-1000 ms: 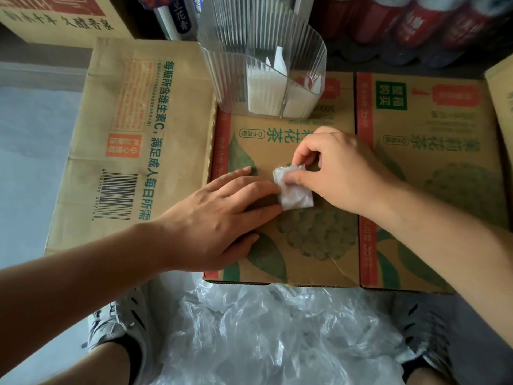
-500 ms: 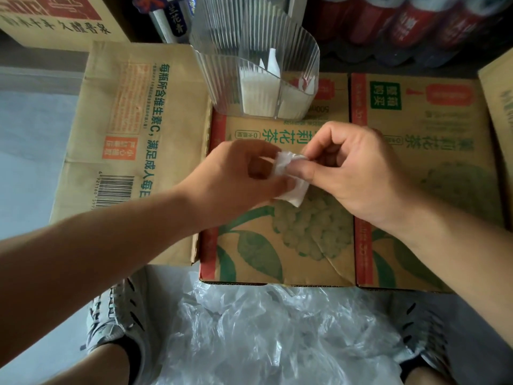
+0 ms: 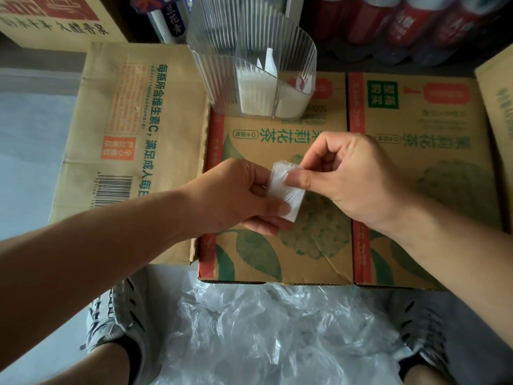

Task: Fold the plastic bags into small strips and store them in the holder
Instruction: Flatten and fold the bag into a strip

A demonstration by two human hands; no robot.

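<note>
Folded bag [image 3: 293, 200] is a small white strip packet, held in the air just above the cardboard box [image 3: 277, 134], not touching it. Its long axis runs diagonally, top end toward the holder and slightly left, bottom end toward the person and slightly right.

Left hand [image 3: 244, 195] comes in from the left, back of hand up, thumb and fingers pinching the packet's lower left edge. Right hand [image 3: 347, 176] comes from the right, thumb pressed on the packet's upper part, forefinger bent behind it, other fingers curled. Hands are close together, both clamped on the packet.

Clear ribbed holder [image 3: 249, 65] stands upright at the far edge of the box, white folded bags [image 3: 255, 93] inside. Loose plastic bags [image 3: 263, 329] lie heaped near the person, between two shoes [image 3: 119, 320].
</note>
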